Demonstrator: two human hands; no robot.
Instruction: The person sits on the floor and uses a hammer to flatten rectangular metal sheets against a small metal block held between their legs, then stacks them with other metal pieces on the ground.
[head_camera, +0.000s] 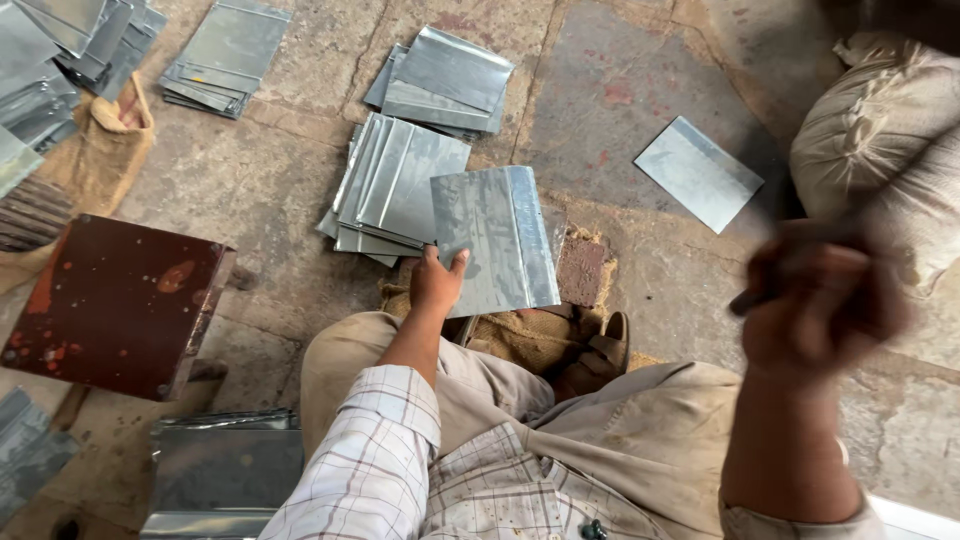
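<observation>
Kneeling over sacking, a metal sheet (495, 238) was pinned by the left hand (437, 283); the blurred right hand (815, 300) was closed on a dark handle; stacked sheets (392, 185) lay beside, seemingly finished.

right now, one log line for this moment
left hand: holds metal sheet | right hand: raised, blurred, grips dark tool | sheet stack: behind
</observation>
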